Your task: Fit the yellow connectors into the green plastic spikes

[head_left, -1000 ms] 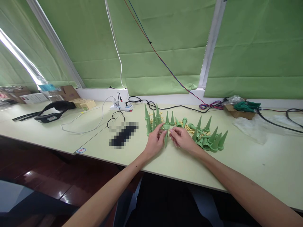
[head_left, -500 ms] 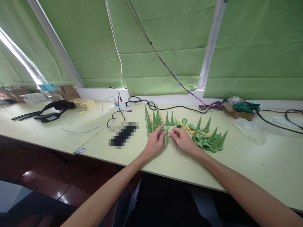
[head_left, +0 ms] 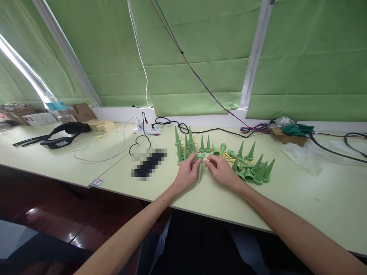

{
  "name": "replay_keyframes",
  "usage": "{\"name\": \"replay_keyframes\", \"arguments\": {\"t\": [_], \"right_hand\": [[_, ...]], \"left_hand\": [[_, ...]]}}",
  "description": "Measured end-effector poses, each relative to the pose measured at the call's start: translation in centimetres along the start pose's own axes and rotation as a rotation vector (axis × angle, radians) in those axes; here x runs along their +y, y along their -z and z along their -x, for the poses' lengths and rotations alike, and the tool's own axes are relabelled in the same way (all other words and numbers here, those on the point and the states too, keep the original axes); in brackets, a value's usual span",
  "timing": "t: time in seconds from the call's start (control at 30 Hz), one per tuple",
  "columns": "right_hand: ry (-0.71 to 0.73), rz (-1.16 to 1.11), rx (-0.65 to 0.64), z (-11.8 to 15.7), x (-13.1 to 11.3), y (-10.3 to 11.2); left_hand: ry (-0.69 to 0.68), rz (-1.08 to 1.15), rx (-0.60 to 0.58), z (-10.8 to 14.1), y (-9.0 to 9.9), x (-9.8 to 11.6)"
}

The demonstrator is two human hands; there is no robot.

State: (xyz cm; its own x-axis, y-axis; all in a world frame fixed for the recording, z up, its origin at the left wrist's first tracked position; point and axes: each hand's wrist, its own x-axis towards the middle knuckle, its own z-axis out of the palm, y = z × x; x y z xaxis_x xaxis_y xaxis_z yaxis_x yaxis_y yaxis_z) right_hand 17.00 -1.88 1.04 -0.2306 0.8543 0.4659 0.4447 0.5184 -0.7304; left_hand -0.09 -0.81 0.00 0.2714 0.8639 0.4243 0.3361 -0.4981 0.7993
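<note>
My left hand [head_left: 187, 171] is closed round a green plastic spike [head_left: 200, 173], its point turned down toward me and its wide collar at the top. My right hand [head_left: 220, 169] pinches a small yellow peg [head_left: 205, 161] close beside the spike; whether the peg touches it I cannot tell. Several green spikes stand point up in a left group [head_left: 189, 141] behind my left hand. More spikes, some upright and some lying down, form a right group [head_left: 259, 172] by my right wrist. Loose yellow pegs [head_left: 228, 156] are scattered among them.
A power strip [head_left: 146, 130] with black and white cables sits at the back. A black headset-like strap [head_left: 61, 136] and small yellow boxes [head_left: 101, 126] are to the left. At right are a cardboard box [head_left: 289, 137] with green cloth and crumpled clear plastic [head_left: 305, 156].
Almost nothing differs. Both hands keep their hold on the spike and the peg, with only a very slight shift of the view.
</note>
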Motion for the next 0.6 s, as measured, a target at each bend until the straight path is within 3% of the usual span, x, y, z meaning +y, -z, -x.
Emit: {"name": "replay_keyframes", "arguments": {"t": [0.43, 0.6], "right_hand": [[-0.007, -0.029, 0.037, -0.02, -0.2, -0.13], [-0.033, -0.069, 0.074, -0.15, 0.08, -0.17]], "left_hand": [[-0.033, -0.025, 0.028, 0.14, 0.17, 0.81], [-0.028, 0.024, -0.013, 0.15, 0.17, 0.82]]}}
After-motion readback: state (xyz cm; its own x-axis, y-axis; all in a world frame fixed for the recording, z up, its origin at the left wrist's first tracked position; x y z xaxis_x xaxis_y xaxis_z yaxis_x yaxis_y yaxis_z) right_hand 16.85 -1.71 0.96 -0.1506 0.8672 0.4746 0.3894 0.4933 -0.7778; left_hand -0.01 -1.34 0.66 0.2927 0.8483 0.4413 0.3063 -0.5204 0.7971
